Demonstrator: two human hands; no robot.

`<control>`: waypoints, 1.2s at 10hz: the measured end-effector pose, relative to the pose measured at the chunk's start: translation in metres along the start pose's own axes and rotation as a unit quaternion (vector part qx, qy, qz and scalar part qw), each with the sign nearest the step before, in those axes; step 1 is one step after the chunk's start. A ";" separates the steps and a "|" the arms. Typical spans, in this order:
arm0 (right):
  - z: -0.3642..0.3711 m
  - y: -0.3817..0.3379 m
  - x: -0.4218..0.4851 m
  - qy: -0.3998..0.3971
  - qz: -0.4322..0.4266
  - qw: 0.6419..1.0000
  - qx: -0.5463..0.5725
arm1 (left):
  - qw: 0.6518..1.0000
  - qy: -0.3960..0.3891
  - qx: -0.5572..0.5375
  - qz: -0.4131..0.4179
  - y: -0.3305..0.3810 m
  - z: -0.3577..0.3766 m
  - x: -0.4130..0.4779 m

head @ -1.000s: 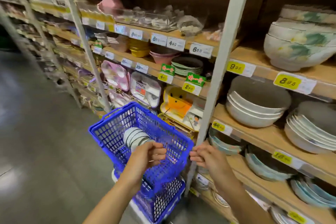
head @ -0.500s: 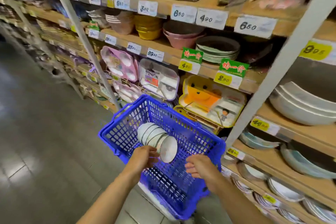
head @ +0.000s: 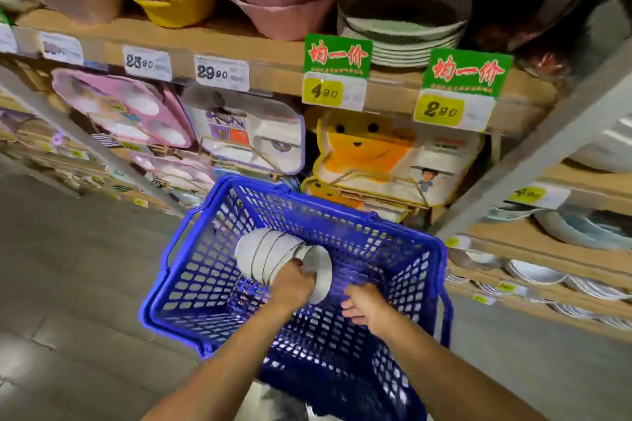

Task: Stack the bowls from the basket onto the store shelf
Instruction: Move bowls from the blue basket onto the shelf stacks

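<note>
The nested bowls lie on their side in the basket. The stack's long axis runs from beyond the left hand, which grips its near end, toward the right hand, loosely curled just beside the mouth and holding nothing. The shelf stands beyond and above both hands.

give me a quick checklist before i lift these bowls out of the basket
1. Left hand grip on the bowls: ok, fingers curl over the nearest rim.
2. Right hand supporting the stack: not ok, it sits beside it, holding nothing.
3. Bowls nested together: ok, one tight stack lying on its side.
4. Basket steady: cannot tell, its support is hidden.
5. Free spot on the shelf: cannot tell, no gap shows among the dishes in view.
</note>
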State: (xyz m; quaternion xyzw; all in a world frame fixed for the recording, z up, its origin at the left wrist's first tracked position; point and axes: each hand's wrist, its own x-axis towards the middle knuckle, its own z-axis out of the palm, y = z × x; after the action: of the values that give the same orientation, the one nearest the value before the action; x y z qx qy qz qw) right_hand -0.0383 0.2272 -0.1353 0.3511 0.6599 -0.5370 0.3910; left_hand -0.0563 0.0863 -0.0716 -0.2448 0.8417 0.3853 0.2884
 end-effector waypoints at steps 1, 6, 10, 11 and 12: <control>0.015 -0.001 0.020 0.066 0.003 0.998 -0.013 | 0.998 -0.056 0.005 -0.036 -0.013 0.018 0.025; 0.036 -0.012 0.132 0.074 -0.057 0.992 -0.081 | 0.992 -0.039 0.004 -0.116 -0.063 0.072 0.111; 0.044 -0.004 0.160 0.131 -0.095 0.982 -0.101 | 0.995 0.057 -0.022 -0.082 -0.060 0.078 0.124; 0.031 -0.006 0.148 0.149 -0.107 0.975 -0.121 | 0.998 0.049 -0.018 -0.041 -0.054 0.067 0.117; 0.017 -0.013 0.129 0.128 -0.105 0.976 -0.138 | 1.000 0.019 0.014 -0.008 -0.045 0.051 0.107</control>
State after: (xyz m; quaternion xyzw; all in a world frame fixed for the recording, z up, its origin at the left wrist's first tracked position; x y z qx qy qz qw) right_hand -0.1046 0.2141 -0.2467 0.2883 0.8057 -0.4291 0.2891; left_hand -0.0888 0.0802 -0.1940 -0.2548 0.8504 0.3661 0.2791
